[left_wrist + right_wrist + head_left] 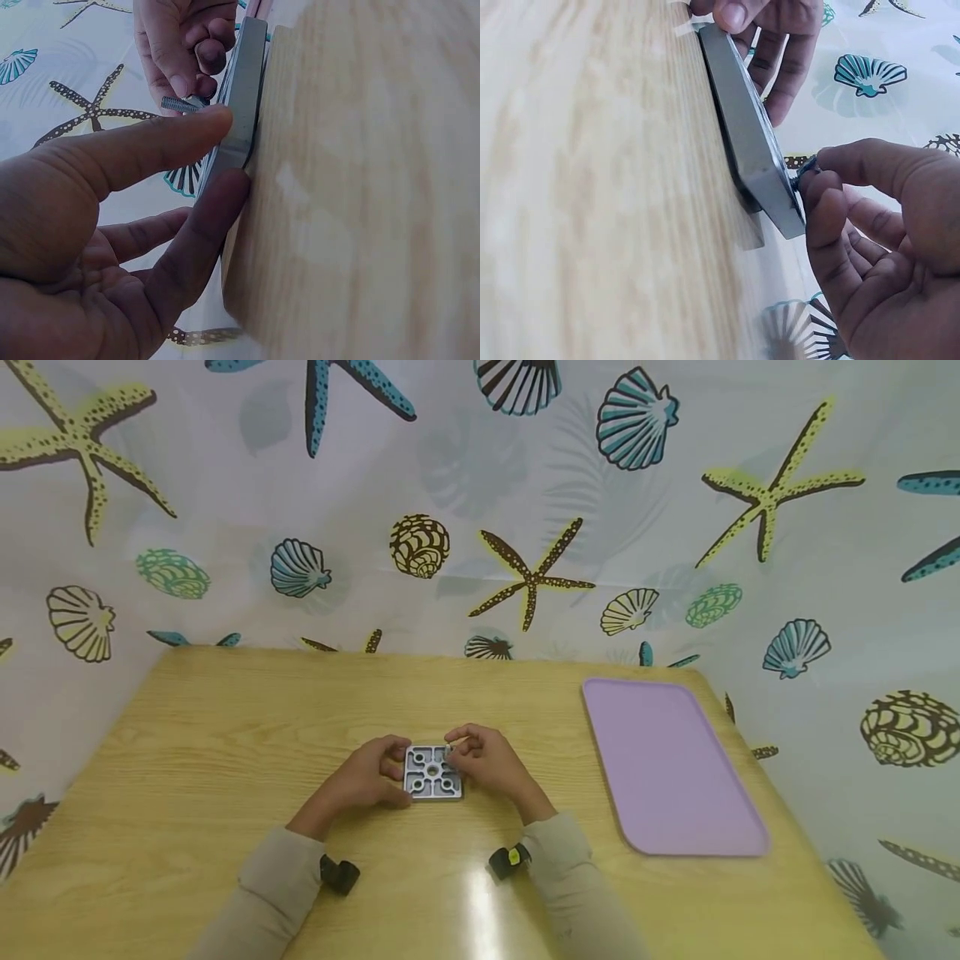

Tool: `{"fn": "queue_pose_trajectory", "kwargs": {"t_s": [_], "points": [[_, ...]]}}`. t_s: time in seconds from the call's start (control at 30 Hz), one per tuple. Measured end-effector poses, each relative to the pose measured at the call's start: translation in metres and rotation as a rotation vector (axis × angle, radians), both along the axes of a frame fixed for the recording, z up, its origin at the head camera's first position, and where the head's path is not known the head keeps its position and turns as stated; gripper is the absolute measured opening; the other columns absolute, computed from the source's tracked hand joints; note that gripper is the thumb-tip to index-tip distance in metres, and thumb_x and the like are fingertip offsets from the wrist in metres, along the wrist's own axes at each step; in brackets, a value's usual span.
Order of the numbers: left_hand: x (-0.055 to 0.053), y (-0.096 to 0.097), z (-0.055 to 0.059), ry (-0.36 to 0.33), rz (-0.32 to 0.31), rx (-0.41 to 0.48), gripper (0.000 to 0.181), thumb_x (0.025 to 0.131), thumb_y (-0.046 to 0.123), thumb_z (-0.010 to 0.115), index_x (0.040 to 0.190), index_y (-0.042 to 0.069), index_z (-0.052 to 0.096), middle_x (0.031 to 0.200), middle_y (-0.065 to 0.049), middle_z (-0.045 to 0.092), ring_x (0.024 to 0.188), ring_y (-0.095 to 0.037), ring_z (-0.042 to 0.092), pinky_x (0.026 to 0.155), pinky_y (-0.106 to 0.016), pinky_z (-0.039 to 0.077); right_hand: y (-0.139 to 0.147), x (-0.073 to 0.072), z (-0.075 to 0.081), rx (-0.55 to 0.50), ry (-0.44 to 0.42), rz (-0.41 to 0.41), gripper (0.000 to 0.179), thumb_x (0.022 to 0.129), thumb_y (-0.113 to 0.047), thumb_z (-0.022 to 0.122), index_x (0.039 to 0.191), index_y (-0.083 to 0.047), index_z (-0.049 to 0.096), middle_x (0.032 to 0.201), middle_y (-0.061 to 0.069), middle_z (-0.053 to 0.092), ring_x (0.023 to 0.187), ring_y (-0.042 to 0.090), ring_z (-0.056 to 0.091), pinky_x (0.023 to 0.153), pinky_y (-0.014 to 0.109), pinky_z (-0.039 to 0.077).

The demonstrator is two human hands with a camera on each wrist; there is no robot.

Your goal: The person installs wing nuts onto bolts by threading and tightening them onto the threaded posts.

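A square grey metal plate [432, 792] with ribs and round holes lies on the wooden table. My left hand [369, 774] grips its left side, the thumb at the near corner and the fingers at the far one. At the plate's far right corner, my right hand [486, 764] pinches a small bolt [804, 171] between thumb and fingertips. The threaded shank of the bolt [180, 103] shows in the left wrist view, pointing away from the plate's face. The right fingers hide part of that corner in the head view.
A flat lilac tray [675, 768] rests on the right side of the wooden table [225, 735]. Behind and beside the table hangs a white cloth [360, 485] printed with starfish and shells. Dark camera mounts sit on both wrists.
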State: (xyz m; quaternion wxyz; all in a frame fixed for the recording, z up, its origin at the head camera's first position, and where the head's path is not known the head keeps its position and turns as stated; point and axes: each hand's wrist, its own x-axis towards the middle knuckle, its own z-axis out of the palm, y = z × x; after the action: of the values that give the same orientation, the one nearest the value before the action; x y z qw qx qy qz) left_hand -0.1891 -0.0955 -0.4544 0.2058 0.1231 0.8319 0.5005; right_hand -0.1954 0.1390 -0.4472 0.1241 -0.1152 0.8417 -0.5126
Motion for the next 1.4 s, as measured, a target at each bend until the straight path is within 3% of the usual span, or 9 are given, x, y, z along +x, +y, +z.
{"fn": "queue_pose_trajectory", "kwargs": {"t_s": [0.17, 0.4, 0.57, 0.83, 0.97, 1.17, 1.4], "points": [[-0.003, 0.000, 0.003, 0.001, 0.014, 0.009, 0.079, 0.076, 0.003, 0.084, 0.145, 0.003, 0.045, 0.132, -0.016, 0.055, 0.106, -0.023, 0.062, 0.083, -0.030, 0.054, 0.000, -0.004, 0.000, 0.022, 0.065, -0.007, 0.024, 0.092, -0.008, 0.066, 0.114, 0.000, 0.069, 0.089, 0.015, 0.069, 0.065, 0.008, 0.056, 0.059, 0.021, 0.048], [-0.003, -0.001, 0.002, -0.037, 0.011, -0.012, 0.081, 0.076, 0.003, 0.084, 0.146, 0.003, 0.043, 0.133, -0.015, 0.054, 0.107, -0.022, 0.061, 0.084, -0.028, 0.053, 0.005, -0.004, 0.003, 0.072, 0.028, -0.033, 0.014, 0.093, -0.011, 0.068, 0.102, -0.001, 0.071, 0.091, 0.010, 0.070, 0.069, 0.007, 0.056, 0.061, 0.021, 0.047], [-0.007, -0.001, 0.007, 0.000, -0.007, 0.011, 0.080, 0.077, 0.003, 0.083, 0.146, 0.001, 0.042, 0.133, -0.017, 0.054, 0.109, -0.025, 0.061, 0.086, -0.030, 0.053, 0.008, -0.008, 0.009, 0.034, 0.051, -0.026, 0.012, 0.094, -0.010, 0.067, 0.099, 0.000, 0.071, 0.087, 0.012, 0.068, 0.064, 0.010, 0.055, 0.057, 0.021, 0.046], [-0.004, -0.004, 0.004, -0.039, -0.005, 0.007, 0.082, 0.077, 0.002, 0.083, 0.147, 0.002, 0.041, 0.135, -0.017, 0.052, 0.110, -0.025, 0.061, 0.086, -0.030, 0.053, 0.002, -0.006, 0.003, -0.017, -0.018, 0.007, 0.025, 0.093, -0.005, 0.066, 0.116, 0.002, 0.064, 0.086, 0.014, 0.067, 0.060, 0.012, 0.054, 0.053, 0.022, 0.045], [0.000, -0.004, 0.003, -0.045, -0.007, 0.003, 0.082, 0.077, 0.002, 0.083, 0.148, 0.002, 0.041, 0.136, -0.018, 0.052, 0.111, -0.025, 0.061, 0.087, -0.031, 0.053, -0.002, -0.001, 0.000, 0.000, -0.010, 0.013, 0.030, 0.092, -0.006, 0.067, 0.122, 0.000, 0.065, 0.085, 0.011, 0.066, 0.059, 0.010, 0.052, 0.054, 0.021, 0.044], [0.001, -0.004, 0.005, -0.044, -0.009, -0.003, 0.082, 0.077, 0.002, 0.082, 0.148, 0.002, 0.040, 0.135, -0.018, 0.052, 0.110, -0.025, 0.061, 0.087, -0.030, 0.052, 0.002, -0.002, 0.001, 0.075, 0.021, -0.027, 0.020, 0.092, -0.010, 0.069, 0.109, -0.002, 0.071, 0.089, 0.009, 0.068, 0.069, 0.007, 0.056, 0.063, 0.020, 0.047], [0.001, -0.003, 0.005, -0.050, -0.004, 0.005, 0.082, 0.077, 0.000, 0.082, 0.147, 0.001, 0.041, 0.135, -0.018, 0.052, 0.109, -0.025, 0.060, 0.085, -0.029, 0.052, 0.004, -0.001, 0.003, 0.071, 0.025, -0.030, 0.011, 0.093, -0.010, 0.068, 0.098, 0.000, 0.071, 0.090, 0.011, 0.069, 0.071, 0.008, 0.057, 0.066, 0.020, 0.049]]}}
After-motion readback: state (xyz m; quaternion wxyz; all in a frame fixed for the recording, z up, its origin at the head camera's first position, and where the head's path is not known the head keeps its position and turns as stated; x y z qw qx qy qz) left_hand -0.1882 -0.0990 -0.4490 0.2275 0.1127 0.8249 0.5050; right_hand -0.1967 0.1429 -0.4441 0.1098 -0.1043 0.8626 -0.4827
